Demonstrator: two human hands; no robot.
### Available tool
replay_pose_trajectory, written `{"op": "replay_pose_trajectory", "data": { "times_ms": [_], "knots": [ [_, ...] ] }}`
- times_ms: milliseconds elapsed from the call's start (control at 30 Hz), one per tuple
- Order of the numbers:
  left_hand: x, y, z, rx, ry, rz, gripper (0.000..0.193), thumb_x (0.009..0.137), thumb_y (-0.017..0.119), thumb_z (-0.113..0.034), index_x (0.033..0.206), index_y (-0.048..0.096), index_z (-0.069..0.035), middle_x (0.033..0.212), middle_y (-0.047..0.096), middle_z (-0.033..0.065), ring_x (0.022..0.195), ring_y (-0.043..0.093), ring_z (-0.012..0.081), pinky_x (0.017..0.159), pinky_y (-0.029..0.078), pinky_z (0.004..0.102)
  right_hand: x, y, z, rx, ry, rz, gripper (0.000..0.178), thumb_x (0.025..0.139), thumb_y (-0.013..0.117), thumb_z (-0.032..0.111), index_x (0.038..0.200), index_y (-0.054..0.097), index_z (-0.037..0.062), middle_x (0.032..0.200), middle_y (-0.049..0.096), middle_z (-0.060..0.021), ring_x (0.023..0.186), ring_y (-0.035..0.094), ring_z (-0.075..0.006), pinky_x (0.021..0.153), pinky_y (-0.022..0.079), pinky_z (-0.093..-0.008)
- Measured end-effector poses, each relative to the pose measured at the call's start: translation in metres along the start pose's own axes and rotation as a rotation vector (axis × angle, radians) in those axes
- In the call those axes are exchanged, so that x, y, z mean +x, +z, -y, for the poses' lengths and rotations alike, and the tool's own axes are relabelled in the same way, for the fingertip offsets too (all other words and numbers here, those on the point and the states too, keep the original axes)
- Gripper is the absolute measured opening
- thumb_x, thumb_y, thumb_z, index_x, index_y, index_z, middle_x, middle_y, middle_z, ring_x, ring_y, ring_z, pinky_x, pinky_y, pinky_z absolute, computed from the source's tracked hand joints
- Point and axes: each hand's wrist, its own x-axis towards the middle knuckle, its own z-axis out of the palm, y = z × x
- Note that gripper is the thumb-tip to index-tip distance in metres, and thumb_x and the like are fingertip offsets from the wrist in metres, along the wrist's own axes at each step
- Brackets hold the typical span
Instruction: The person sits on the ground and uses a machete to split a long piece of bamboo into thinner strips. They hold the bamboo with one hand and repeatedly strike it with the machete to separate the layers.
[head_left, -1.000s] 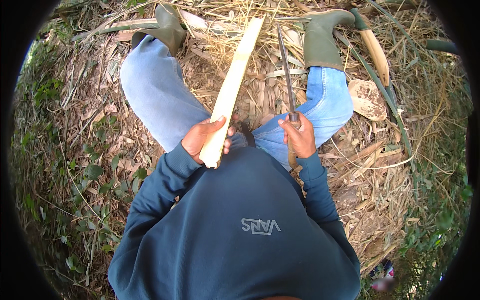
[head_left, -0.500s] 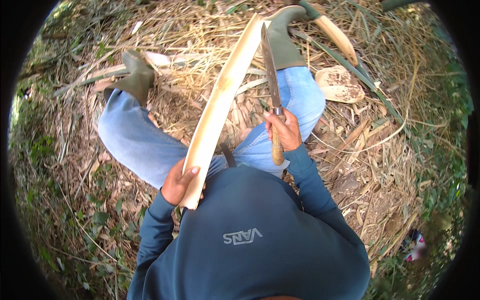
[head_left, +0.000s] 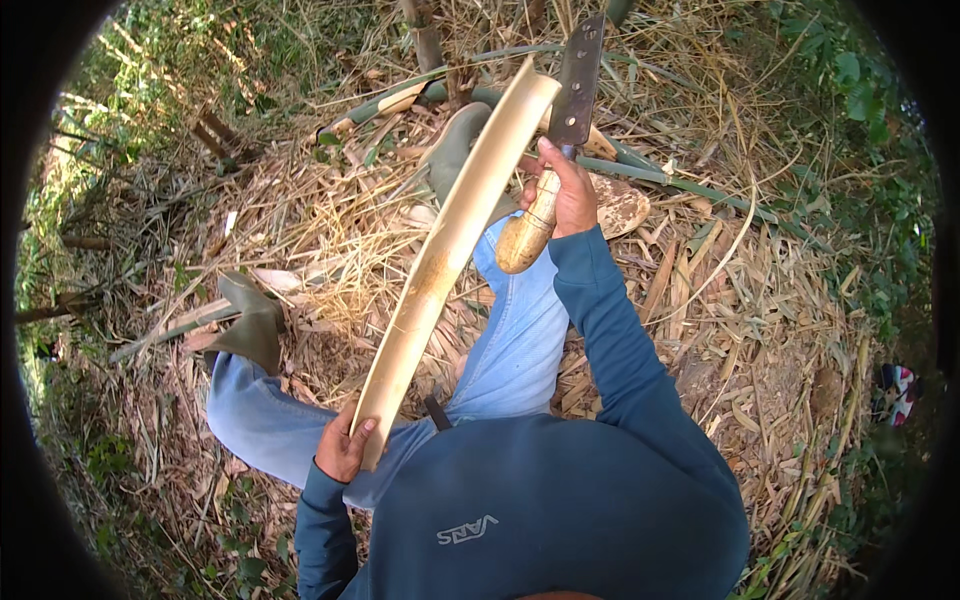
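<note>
Knife (head_left: 577,85) moved outward — right hand (head_left: 570,192) gripping its handle (head_left: 526,232), left hand (head_left: 341,448) the pale strip (head_left: 441,258).

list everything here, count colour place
Bamboo strip: one, pale yellow, in left hand
Knife: one, dark blade, tan handle, in right hand
Wood slab: one, pale brown, right of right hand
Bamboo stalks: several, green, ground ahead
Dry litter: much, tan, ground
Plants: many, green, picture edges
Stakes: several, brown, top and left
Unclear item: one, multicoloured, right edge
Boots: two, green, ahead
Jeans: one pair, blue, legs
Sweatshirt: one, dark blue, bottom
Hands: two, bare, gripping knife and strip
</note>
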Motion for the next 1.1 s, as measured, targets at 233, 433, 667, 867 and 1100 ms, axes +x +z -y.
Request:
{"op": "replay_pose_trajectory", "data": {
  "times_ms": [233, 433, 667, 867, 1100],
  "knots": [
    [0.066, -0.03, 0.055, 0.563, 0.295, -0.25, 0.03, 0.098, 0.055, -0.016, 0.121, 0.055, 0.003, 0.089, 0.069, 0.0225, 0.081, 0.069, 0.032, 0.07, 0.052, 0.0423, -0.007, 0.013, 0.026, 0.113, -0.093, 0.028, 0.023, 0.088, 0.068, 0.021, 0.096, 0.06, 0.0016, 0.071, 0.062, -0.0079, 0.048, 0.057, -0.0127, 0.045, 0.049, -0.0267],
    [0.121, -0.035, 0.043, 0.344, 0.224, -0.139, 0.041, 0.094, 0.063, -0.02, 0.125, 0.053, 0.003, 0.114, 0.064, 0.0211, 0.107, 0.064, 0.0317, 0.095, 0.049, 0.0379, -0.052, 0.063, 0.011, -0.06, -0.251, 0.025, 0.022, 0.09, 0.068, 0.018, 0.096, 0.059, -0.0009, 0.075, 0.063, -0.0079, 0.051, 0.057, -0.0132, 0.047, 0.047, -0.0265],
    [0.131, 0.0, -0.057, 0.296, 0.49, -0.198, 0.059, 0.086, 0.072, -0.025, 0.133, 0.048, 0.0, 0.126, 0.059, 0.0208, 0.122, 0.055, 0.0306, 0.104, 0.042, 0.0397, -0.077, 0.092, -0.016, -0.315, -0.286, 0.038, 0.022, 0.091, 0.07, 0.018, 0.096, 0.058, -0.0002, 0.074, 0.062, -0.0033, 0.053, 0.056, -0.01, 0.049, 0.045, -0.0253],
    [0.152, 0.02, -0.077, 0.231, 0.619, -0.183, 0.064, 0.088, 0.072, -0.028, 0.138, 0.045, 0.002, 0.121, 0.061, 0.0206, 0.11, 0.062, 0.0278, 0.093, 0.05, 0.0377, -0.086, 0.113, -0.017, -0.273, -0.229, 0.122, 0.02, 0.091, 0.069, 0.015, 0.098, 0.057, 0.0002, 0.074, 0.06, -0.0026, 0.054, 0.056, -0.0082, 0.05, 0.045, -0.0239],
    [0.17, 0.01, -0.067, -0.073, 0.278, 0.062, 0.034, 0.095, 0.066, -0.025, 0.116, 0.062, 0.002, 0.087, 0.067, 0.0037, 0.074, 0.06, 0.0102, 0.065, 0.05, 0.0249, -0.082, 0.109, -0.013, -0.324, -0.244, 0.149, 0.021, 0.091, 0.07, 0.016, 0.096, 0.056, 0.0012, 0.073, 0.059, -0.0018, 0.054, 0.055, -0.0076, 0.05, 0.045, -0.0229]
  ]
}}
